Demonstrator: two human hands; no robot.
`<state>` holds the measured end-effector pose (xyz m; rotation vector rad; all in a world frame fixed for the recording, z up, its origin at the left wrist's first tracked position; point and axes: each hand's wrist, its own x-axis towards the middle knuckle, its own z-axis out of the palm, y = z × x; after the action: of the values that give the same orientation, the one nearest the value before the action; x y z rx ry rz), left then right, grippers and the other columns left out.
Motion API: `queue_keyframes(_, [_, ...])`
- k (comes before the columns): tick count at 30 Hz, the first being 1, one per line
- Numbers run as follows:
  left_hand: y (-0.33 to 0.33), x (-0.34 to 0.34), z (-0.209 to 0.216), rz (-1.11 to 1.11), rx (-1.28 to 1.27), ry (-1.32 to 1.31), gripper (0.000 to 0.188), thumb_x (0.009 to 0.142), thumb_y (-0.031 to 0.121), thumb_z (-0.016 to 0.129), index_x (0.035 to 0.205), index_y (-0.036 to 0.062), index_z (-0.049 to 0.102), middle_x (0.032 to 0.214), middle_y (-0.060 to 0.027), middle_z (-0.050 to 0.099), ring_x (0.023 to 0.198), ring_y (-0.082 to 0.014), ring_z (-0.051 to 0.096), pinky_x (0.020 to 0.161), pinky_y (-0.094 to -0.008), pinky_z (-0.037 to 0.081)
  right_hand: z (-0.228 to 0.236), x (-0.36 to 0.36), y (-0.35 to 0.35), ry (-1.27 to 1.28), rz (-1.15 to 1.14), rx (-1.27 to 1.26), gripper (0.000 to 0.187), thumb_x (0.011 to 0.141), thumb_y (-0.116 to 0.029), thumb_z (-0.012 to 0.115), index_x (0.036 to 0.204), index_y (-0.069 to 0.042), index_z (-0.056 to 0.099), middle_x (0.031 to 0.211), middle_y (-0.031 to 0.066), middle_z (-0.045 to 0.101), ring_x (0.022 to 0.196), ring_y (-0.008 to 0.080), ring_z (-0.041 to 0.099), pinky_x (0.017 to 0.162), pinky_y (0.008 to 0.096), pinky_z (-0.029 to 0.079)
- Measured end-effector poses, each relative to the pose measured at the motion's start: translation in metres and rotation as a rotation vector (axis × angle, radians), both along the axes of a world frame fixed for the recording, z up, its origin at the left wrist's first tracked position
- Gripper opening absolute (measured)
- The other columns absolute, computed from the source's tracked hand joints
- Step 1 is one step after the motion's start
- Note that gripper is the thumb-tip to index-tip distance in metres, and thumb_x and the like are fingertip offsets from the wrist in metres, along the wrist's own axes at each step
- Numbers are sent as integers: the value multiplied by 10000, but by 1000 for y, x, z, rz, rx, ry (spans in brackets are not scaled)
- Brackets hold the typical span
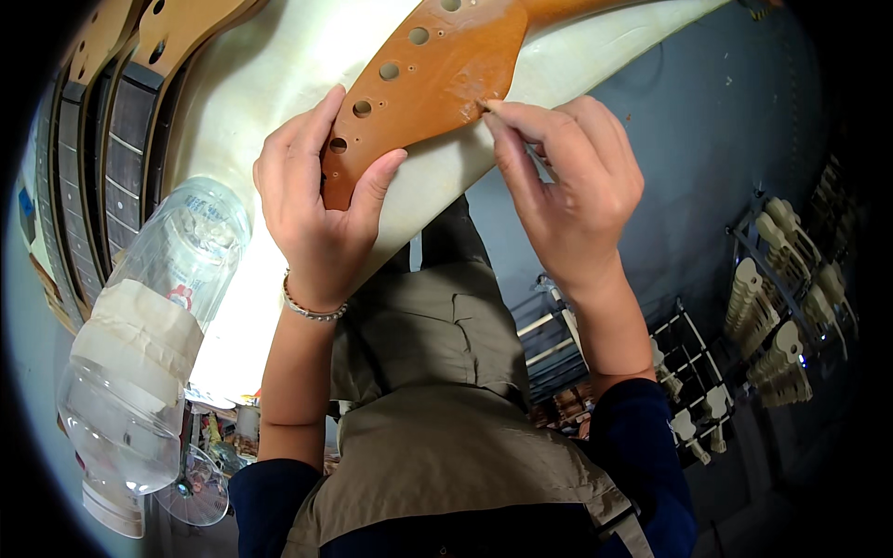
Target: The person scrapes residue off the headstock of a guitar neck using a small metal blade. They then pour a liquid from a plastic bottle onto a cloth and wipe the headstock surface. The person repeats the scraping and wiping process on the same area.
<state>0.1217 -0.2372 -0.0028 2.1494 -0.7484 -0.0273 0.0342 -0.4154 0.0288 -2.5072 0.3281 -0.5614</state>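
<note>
An orange-brown guitar headstock (pixel 437 65) with a row of tuner holes lies over the pale work surface, its neck running off toward the upper right. My left hand (pixel 321 191) grips its near end, thumb on the right edge and fingers along the left edge beside the lowest hole. At the curved right edge, my right hand (pixel 572 181) pinches thumb and forefinger together around something small and tan, too small to make out. Its tip touches the wood there. Close by, the headstock's surface shows a shiny, uneven patch.
Several guitar necks with dark fretboards (pixel 126 153) stand at the far left. A clear plastic bottle (pixel 191 242) with paper wrapped round it lies at the left edge of the pale work surface (pixel 279 46). Racks holding pale necks (pixel 753 293) are on the right, below.
</note>
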Motion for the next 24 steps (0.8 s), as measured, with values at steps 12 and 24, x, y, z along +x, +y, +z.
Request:
queue_keyframes(12, [0, 0, 1, 4, 19, 3, 616, 731, 214, 865, 1269, 22, 634, 1034, -80, 628, 865, -205, 547, 798, -305, 450, -2, 8, -10, -13, -81, -10, 181, 714, -36, 783, 867, -85, 699, 691, 44, 528, 633, 237, 537, 561, 346, 442])
queue_keyframes(24, [0, 1, 0, -1, 18, -8, 614, 730, 216, 866, 1268, 27, 637, 1031, -77, 630, 852, -193, 543, 782, -302, 452, 2, 8, -1, 2, -1, -58, 185, 695, -47, 779, 857, -96, 703, 697, 37, 530, 628, 227, 536, 539, 338, 438])
